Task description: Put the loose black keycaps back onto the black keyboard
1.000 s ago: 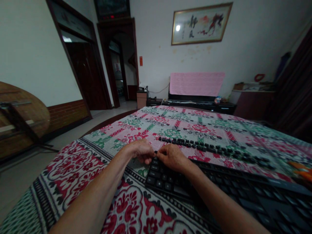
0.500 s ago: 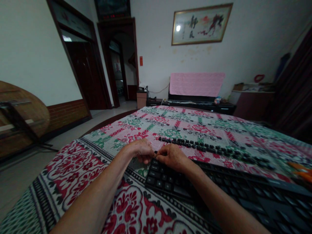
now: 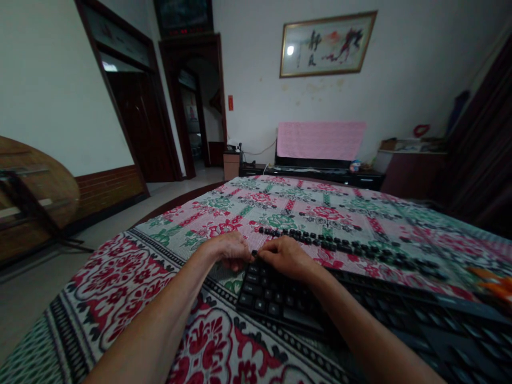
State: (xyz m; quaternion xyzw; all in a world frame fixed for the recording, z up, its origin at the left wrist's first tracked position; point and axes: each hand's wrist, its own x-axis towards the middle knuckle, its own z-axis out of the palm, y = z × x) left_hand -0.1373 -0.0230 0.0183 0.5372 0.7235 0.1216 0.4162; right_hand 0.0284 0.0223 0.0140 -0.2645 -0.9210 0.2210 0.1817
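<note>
Just below the frame's centre, the left hand (image 3: 232,250) and right hand (image 3: 287,258) meet at a small black key (image 3: 254,253), fingers bent; which grip it, I cannot tell. The keyboard (image 3: 262,292) stretches to lower right.

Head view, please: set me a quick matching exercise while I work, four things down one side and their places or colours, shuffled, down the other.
Things:
1. keyboard
2. small loose pieces
3. towel
4. picture

Places or colours:
A. pink, beyond the table
B. in a long line on the tablecloth
C. framed, up on the wall
D. nearest the person, partly hidden by the right forearm

Right pairs: 1-D, 2-B, 3-A, 4-C
</note>
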